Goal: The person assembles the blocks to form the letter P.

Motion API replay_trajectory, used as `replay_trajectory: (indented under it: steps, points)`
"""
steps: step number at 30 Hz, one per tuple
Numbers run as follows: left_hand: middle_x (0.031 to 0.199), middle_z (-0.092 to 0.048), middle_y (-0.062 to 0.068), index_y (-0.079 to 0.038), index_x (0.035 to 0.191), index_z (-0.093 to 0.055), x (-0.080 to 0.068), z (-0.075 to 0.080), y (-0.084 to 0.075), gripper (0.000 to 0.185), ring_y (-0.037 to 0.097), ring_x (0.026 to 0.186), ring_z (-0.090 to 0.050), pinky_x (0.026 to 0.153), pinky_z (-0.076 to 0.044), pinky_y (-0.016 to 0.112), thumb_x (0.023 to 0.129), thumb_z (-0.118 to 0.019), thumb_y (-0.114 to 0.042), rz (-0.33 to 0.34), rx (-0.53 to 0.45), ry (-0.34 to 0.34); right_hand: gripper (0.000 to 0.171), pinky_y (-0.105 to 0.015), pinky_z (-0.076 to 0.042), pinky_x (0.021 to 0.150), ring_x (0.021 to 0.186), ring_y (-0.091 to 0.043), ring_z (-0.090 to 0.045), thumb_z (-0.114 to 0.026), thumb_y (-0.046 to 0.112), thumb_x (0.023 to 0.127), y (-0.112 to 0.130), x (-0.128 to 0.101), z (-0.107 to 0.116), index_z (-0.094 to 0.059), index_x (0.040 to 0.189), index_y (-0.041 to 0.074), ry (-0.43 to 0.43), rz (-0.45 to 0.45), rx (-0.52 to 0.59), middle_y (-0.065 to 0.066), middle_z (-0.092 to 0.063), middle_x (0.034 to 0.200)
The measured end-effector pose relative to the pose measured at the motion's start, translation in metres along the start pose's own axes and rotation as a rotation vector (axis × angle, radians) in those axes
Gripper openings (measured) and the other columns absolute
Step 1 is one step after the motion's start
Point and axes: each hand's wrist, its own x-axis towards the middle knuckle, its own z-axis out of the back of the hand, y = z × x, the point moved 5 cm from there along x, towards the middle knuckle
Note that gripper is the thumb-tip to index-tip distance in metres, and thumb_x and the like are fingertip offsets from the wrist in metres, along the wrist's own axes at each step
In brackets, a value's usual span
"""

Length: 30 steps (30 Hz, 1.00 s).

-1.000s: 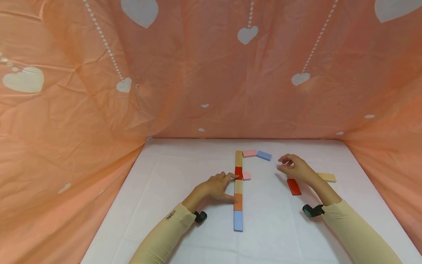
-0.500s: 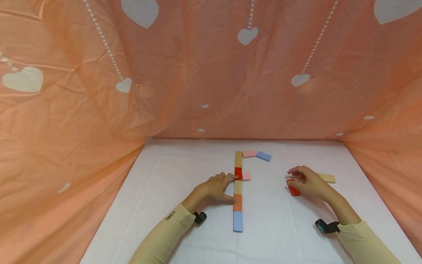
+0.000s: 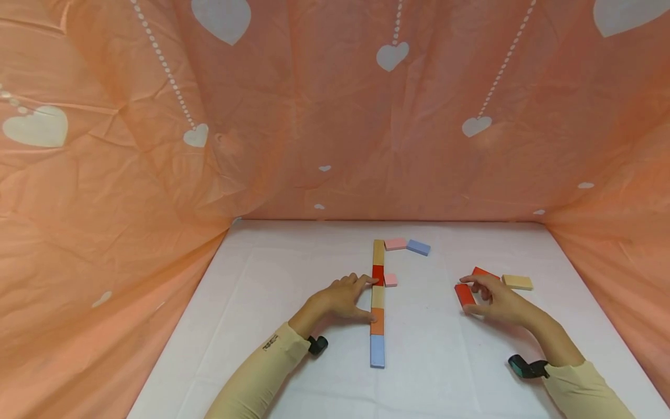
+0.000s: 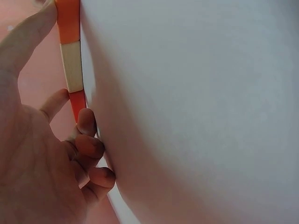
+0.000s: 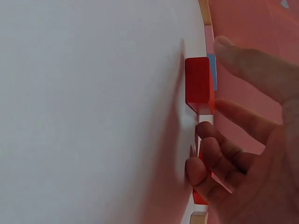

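Left hand (image 3: 340, 299) spread against the left edge of the column of blocks (image 3: 378, 302) at frame centre, index fingertip on the red block (image 3: 378, 273) and thumb on the orange block (image 3: 377, 321), other fingers loosely curled, gripping nothing. In the left wrist view, same fingertips (image 4: 86, 122) touching the thin coloured edge of the column. Right hand (image 3: 497, 302) lower right of centre, thumb and fingers closing round a red block (image 3: 463, 295) lying flat on the white table (image 3: 293, 291); second red block (image 3: 484, 272) just behind the fingers; whether the nearer one is truly pinched or only touched, cannot tell. In the right wrist view, near red block (image 5: 200, 85) between thumb and fingers, not lifted. Tan block (image 3: 517, 282) just right of the hand. Small pink block (image 3: 390, 280) touching the right side of the column beside its red segment. Pink block (image 3: 396, 244) and blue block (image 3: 419, 247) extending right from the column's top. Peach heart-print cloth (image 3: 157, 145) filling the upper frame and both sides.
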Motion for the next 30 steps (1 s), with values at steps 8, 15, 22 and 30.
replay_trajectory:
  steps: [8, 15, 22, 30]
  points:
    - [0.124, -0.054, 0.003, -0.028, 0.164, -0.038, 0.001, 0.000, 0.000, 0.095, 0.020, 0.117, -0.053, 0.107, -0.044, 0.039, 0.087, -0.082, -0.063, 0.003, -0.005, 0.002, 0.062, -0.026, -0.044, 0.073, 0.085, -0.015, -0.047, -0.092, 0.009, 0.083, 0.002, -0.004, -0.001, -0.062, 0.135, -0.004, 0.066, 0.017, 0.054, -0.003, -0.055, 0.103]
    - [0.123, -0.054, 0.002, -0.029, 0.164, -0.038, 0.002, -0.002, 0.002, 0.096, 0.019, 0.115, -0.053, 0.105, -0.045, 0.038, 0.087, -0.082, -0.064, 0.013, 0.001, 0.003, 0.059, -0.025, -0.046, 0.072, 0.085, -0.013, -0.051, -0.089, 0.000, 0.083, -0.001, -0.003, -0.002, -0.059, 0.133, -0.006, 0.063, 0.107, 0.054, -0.003, -0.056, 0.102]
    - [0.124, -0.053, 0.002, -0.028, 0.164, -0.038, 0.002, -0.002, 0.003, 0.096, 0.019, 0.118, -0.052, 0.109, -0.044, 0.040, 0.087, -0.082, -0.063, 0.017, -0.019, 0.005, 0.057, -0.025, -0.046, 0.074, 0.087, -0.011, -0.051, -0.090, 0.009, 0.085, -0.002, 0.002, -0.004, -0.062, 0.133, -0.002, 0.074, 0.012, 0.031, -0.002, -0.056, 0.101]
    - [0.127, -0.054, 0.003, -0.028, 0.164, -0.038, 0.002, -0.002, 0.002, 0.095, 0.020, 0.120, -0.053, 0.110, -0.044, 0.040, 0.088, -0.082, -0.062, 0.012, -0.017, 0.008, 0.058, -0.024, -0.048, 0.074, 0.089, -0.014, -0.054, -0.091, 0.018, 0.087, 0.001, 0.010, -0.005, -0.061, 0.134, 0.004, 0.044, -0.030, -0.002, 0.000, -0.058, 0.100]
